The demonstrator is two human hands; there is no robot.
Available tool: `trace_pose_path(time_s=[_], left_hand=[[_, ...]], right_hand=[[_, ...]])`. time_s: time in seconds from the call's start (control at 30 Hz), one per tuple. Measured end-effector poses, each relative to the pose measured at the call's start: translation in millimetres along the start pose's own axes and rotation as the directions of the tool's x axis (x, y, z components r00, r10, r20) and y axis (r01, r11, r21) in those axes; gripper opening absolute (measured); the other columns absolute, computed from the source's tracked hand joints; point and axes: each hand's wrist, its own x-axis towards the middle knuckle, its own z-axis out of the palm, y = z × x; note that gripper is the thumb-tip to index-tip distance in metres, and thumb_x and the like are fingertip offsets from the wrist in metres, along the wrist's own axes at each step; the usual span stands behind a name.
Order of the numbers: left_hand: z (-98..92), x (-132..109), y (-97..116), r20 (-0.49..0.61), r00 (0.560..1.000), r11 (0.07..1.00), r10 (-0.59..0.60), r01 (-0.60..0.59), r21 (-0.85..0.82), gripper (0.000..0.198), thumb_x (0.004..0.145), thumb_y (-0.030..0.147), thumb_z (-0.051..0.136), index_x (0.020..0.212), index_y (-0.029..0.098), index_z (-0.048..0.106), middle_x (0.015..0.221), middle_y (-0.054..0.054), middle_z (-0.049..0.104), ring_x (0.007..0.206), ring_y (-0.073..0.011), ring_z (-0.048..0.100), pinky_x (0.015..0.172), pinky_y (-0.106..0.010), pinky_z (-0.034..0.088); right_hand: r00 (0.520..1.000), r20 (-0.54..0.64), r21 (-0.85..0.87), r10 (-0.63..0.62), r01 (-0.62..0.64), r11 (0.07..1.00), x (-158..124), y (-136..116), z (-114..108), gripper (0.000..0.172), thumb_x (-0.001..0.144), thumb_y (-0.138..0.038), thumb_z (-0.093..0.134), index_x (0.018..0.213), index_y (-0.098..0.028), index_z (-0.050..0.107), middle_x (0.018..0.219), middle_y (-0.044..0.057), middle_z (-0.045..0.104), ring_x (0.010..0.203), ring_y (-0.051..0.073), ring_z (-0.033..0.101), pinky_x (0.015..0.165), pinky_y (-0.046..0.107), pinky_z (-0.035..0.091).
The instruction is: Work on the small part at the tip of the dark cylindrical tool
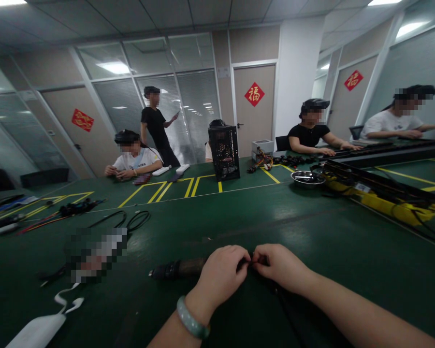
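Note:
A dark cylindrical electric screwdriver (188,267) lies on the green table, its metal tip pointing left. My left hand (223,270), with a pale green bangle (191,319) at the wrist, closes over the tool's right end and hides it. Close beside it, my right hand (281,266) is closed in a pinch on a thin black cord (288,309). This cord runs from between my fingertips down towards the near edge of the table. Exactly how cord and tool meet is hidden by my fingers.
On the left lie a blurred-out device, a black cable (139,220) and a white power bank (38,331). Farther off stand a black computer case (224,152), a power supply (263,149), a metal bowl (307,179) and a yellow-wrapped assembly (384,200). Several people are around the table.

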Motion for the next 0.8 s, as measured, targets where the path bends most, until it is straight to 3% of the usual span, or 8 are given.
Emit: trace_pose_path(time_s=[0.27,0.6,0.8], left_hand=[[0.5,-1.0,1.4,0.0,0.999,0.999,-0.033,0.033,0.039,0.019,0.083,0.017,0.054,0.1,0.023,0.059,0.097,-0.002,0.063,0.093,-0.0203,0.058,0.085,-0.033,0.043],[0.1,-1.0,0.9,-0.007,0.999,0.999,0.034,-0.034,0.022,0.022,0.082,0.013,0.053,0.099,0.025,0.06,0.098,0.001,0.063,0.093,-0.0187,0.056,0.086,-0.032,0.042],[-0.6,-1.5,0.3,-0.018,1.0,1.0,-0.02,0.02,0.006,0.016,0.084,0.019,0.056,0.098,0.025,0.058,0.096,0.001,0.063,0.09,-0.019,0.057,0.083,-0.033,0.043]], right_hand=[[1.0,-0.005,-0.001,-0.001,0.001,1.0,0.9,1.6,0.2,0.007,0.08,-0.019,0.06,0.082,-0.021,0.067,0.076,-0.002,0.067,0.069,0.013,0.061,0.059,0.02,0.039],[1.0,-0.002,-0.015,-0.014,0.014,1.0,0.2,0.6,-0.8,0.007,0.082,-0.021,0.06,0.083,-0.021,0.067,0.077,-0.002,0.067,0.07,0.013,0.06,0.061,0.02,0.039],[1.0,0.011,0.006,-0.008,0.007,1.0,0.4,2.5,-1.9,0.006,0.081,-0.02,0.06,0.083,-0.021,0.066,0.078,-0.002,0.066,0.07,0.014,0.06,0.06,0.021,0.039]])
